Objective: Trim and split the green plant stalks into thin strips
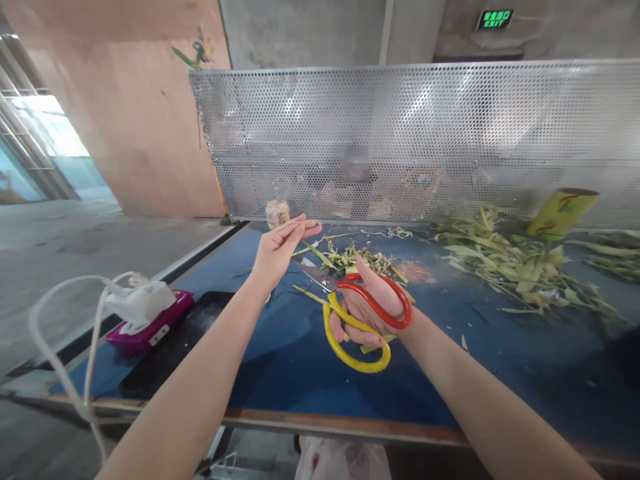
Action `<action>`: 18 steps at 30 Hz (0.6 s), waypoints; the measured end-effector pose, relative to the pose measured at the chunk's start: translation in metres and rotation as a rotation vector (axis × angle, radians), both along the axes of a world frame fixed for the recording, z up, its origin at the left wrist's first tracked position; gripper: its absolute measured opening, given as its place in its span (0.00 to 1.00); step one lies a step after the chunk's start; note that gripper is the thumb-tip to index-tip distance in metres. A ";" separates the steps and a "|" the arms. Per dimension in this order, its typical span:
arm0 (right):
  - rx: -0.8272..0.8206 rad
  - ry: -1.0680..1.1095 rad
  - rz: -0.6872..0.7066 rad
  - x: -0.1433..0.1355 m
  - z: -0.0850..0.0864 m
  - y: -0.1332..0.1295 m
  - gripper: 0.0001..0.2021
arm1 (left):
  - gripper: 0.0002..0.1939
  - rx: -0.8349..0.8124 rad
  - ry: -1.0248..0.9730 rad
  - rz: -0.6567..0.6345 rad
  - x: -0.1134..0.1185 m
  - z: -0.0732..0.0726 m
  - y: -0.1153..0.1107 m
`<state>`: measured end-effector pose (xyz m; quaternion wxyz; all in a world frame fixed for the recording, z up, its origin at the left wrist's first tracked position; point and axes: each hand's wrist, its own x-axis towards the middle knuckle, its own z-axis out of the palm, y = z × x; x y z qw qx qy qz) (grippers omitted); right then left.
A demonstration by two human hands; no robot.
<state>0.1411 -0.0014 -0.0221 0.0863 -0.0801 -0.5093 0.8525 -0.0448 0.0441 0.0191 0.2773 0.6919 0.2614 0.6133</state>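
I have the red-and-yellow scissors point(343, 313) just below centre of my view, held in the curled right hand point(365, 315). Near mid-frame, the left hand point(280, 245) keeps its fingers straight; from here I cannot tell whether its thumb pinches anything. Beyond the scissors lie plant scraps point(370, 257), with leaves point(515, 260) at right.

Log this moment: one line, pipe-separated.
left hand: fingertips together, contents unclear | right hand: holds scissors, red and yellow handles | blue tabletop: plant scraps
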 end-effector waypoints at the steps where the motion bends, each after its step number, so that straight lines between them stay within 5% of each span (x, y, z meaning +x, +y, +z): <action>1: -0.016 0.006 0.008 -0.002 -0.001 0.000 0.53 | 0.13 0.024 0.029 0.007 0.000 0.001 -0.001; 7: -0.018 0.021 0.030 -0.004 0.001 -0.003 0.52 | 0.14 0.027 0.094 0.026 -0.001 0.003 -0.001; 18: 0.013 0.066 0.042 -0.003 0.008 -0.006 0.52 | 0.12 0.001 -0.104 0.108 -0.010 -0.001 0.012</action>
